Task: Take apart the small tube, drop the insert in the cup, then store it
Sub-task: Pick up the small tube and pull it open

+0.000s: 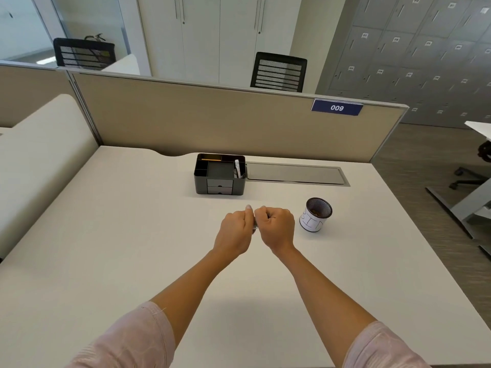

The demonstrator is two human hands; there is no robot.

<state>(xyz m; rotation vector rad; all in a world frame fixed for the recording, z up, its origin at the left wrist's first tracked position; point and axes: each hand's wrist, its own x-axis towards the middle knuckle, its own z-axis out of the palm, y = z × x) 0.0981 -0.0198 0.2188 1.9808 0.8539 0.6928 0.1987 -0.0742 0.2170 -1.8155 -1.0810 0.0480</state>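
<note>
Small tube point(254, 224) shows only as a thin pale sliver in the gap between the two fists, held above the middle of the bench point(132, 235); its shape and material are too hidden to tell. Left hand point(235, 227) is curled closed around one end, knuckles up, one finger with a pale nail raised at the top; right hand point(276, 225) is curled closed around the other end, pressed against the left, back of the hand toward the camera. Both forearms reach forward and converge, bare from wrist to elbow, with loose pink fabric sleeves point(138, 338) at the upper arms. Just to the right of the right hand stands the cup point(316, 214), a round dark mesh cylinder wrapped in white paper with hand-drawn letters, something brownish inside. Farther back sits a black plastic organizer point(220, 174), boxy with rounded corners, divided into compartments, two small grey drawers at its front, a yellow pencil and a white item inside; beside it lies a flat grey metal cable flap point(295, 173); the bench top is smooth, matt and cream.
</note>
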